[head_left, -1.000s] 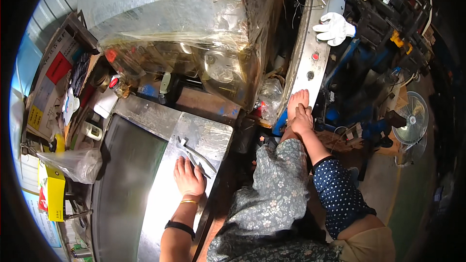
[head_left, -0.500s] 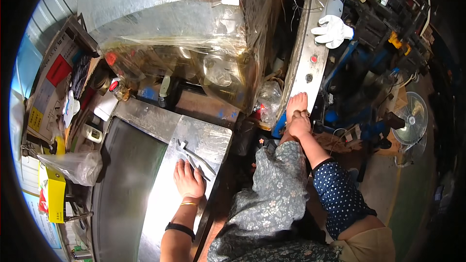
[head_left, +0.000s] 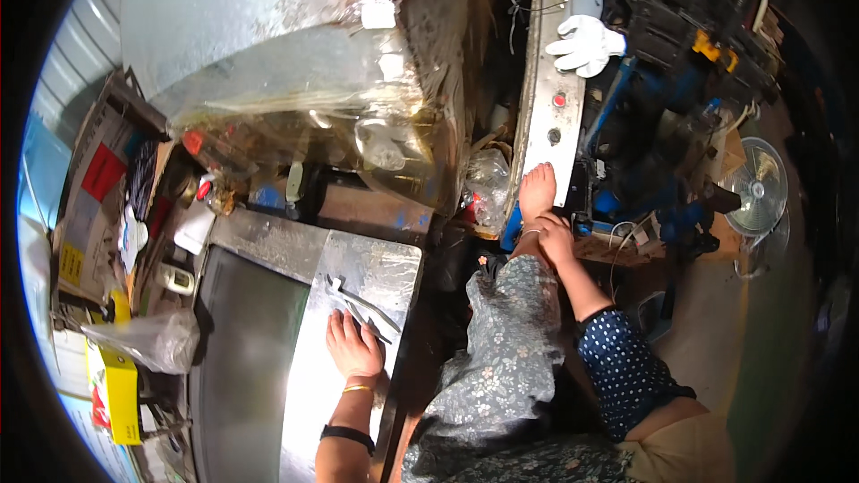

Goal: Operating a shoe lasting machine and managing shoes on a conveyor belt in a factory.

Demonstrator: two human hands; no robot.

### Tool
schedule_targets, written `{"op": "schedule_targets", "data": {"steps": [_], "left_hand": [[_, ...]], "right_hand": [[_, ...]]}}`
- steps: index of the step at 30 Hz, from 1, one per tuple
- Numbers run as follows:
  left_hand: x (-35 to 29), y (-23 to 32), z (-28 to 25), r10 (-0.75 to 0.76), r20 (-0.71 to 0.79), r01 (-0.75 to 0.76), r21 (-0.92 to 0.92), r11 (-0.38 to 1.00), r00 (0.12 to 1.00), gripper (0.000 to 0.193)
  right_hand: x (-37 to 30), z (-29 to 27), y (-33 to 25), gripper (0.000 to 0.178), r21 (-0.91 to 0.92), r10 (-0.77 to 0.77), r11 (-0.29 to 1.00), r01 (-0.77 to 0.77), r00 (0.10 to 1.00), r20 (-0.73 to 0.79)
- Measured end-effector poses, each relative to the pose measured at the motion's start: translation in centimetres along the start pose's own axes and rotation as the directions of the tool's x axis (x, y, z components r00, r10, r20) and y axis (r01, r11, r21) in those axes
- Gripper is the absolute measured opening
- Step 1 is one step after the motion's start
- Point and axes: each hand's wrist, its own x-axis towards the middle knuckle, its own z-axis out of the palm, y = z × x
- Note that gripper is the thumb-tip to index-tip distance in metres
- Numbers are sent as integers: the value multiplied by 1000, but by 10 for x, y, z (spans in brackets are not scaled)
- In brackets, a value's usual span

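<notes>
1. One view only, the head camera looking steeply down. The left hand (head_left: pixel 354 346) lies flat, palm down, on a bright steel worktop (head_left: pixel 313 402), fingers spread and slack, gripping nothing
2. A pair of metal tongs (head_left: pixel 362 306) lies on the same worktop just ahead of the left fingertips; the nearer arm of the tongs looks to touch or almost touch the index and middle fingers, contact not resolvable
3. The tongs point diagonally, hinge end toward the upper left, open tips toward the lower right near the worktop edge
4. Judgement on handling: thin stamped steel, light, stiff along each arm but springy at the hinge; a smooth finish on a smooth top, likely to slide if pushed. Best hold looks like mid-arm, both arms pinched together, away from the tips
5. The right hand (head_left: pixel 557 239) rests on the person's own raised bare foot (head_left: pixel 535 197), at the ankle; fingers curl loosely over it. Whether they clasp firmly I cannot tell
6. That foot presses against a vertical steel panel (head_left: pixel 548 80) carrying a red button and a dark knob; a white glove (head_left: pixel 586 43) hangs near the panel top
7. Left of the worktop: a dark recessed tray (head_left: pixel 242 349), a clear plastic bag (head_left: pixel 148 340), a yellow box (head_left: pixel 112 394)
8. Above: a large galvanised hood (head_left: pixel 268 27) draped with clear plastic sheet
9. Far right on the floor: a small fan (head_left: pixel 753 186)
</notes>
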Motion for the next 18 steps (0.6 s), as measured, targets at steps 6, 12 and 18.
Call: {"op": "schedule_targets", "data": {"steps": [6,12,18], "left_hand": [[4,12,-5,10,23,-9,-22,1000,1000,51],[-3,2,-7,-22,12,22,3,1000,1000,51],[-3,0,-4,-12,5,12,6,1000,1000,50]], "right_hand": [[-170,30,106,34,522,360,819,-239,922,-142],[-277,-11,81,13,321,246,897,-304,947,208],[-243,-106,29,11,596,191,764,-246,969,156]]}}
